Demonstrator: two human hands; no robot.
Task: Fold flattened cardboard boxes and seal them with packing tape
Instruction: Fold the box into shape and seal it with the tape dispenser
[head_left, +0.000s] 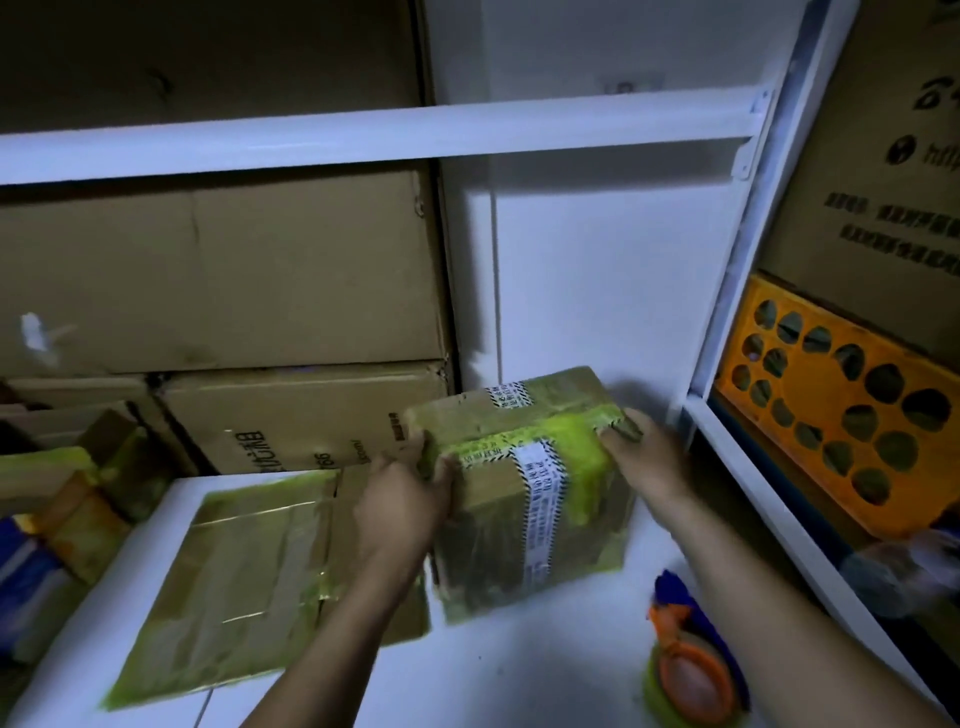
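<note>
The folded box sits in the middle of the bench, tilted with its top face leaning toward the person. Motion blur hides whether its low near edge touches the surface. It is closed, and yellow-green tape and a strip of white printed tape cross the top seam. The tilt and the grip on both sides suggest it is being turned for checking or set aside as finished.

Left of it a flattened box lies flat on the bench, within easy reach. It looks like the next one to fold.

The left hand grips the box's left edge, fingers curled over the top corner. The right hand clamps the right edge, thumb on top and fingers wrapped behind. Holding opposite edges keeps the box steady as it pivots.

The tape dispenser, orange with a yellow-green roll, rests at the near right of the bench, just beside the right forearm.

The bench is white and smooth, and the room is dim. White metal shelving frames the far side. Large brown cartons are stacked at far left, and an orange crate with round holes stands on the right.
</note>
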